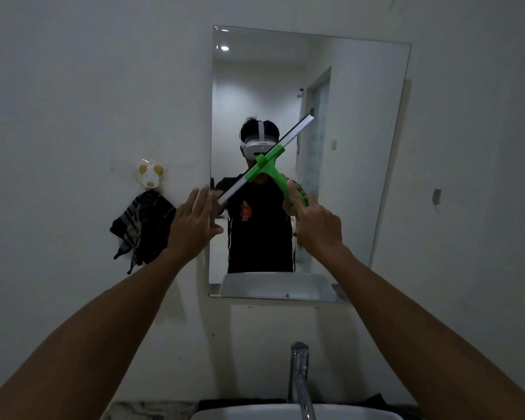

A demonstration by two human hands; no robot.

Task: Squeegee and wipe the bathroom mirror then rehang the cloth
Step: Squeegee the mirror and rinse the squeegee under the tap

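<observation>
A frameless mirror point(355, 140) hangs on the white wall above the sink. My right hand point(317, 227) grips the green handle of a squeegee point(265, 163), whose white blade runs diagonally from lower left to upper right across the glass. My left hand point(193, 221) is raised with straight fingers at the mirror's left edge, its fingertips close to the blade's lower end. A dark striped cloth point(140, 227) hangs from a small animal-shaped hook point(150, 175) on the wall left of the mirror.
A chrome faucet point(299, 377) rises over the white basin point(285, 413) at the bottom. A small fitting point(437, 197) sticks out of the wall at the right. The mirror reflects a person in a dark shirt with a headset.
</observation>
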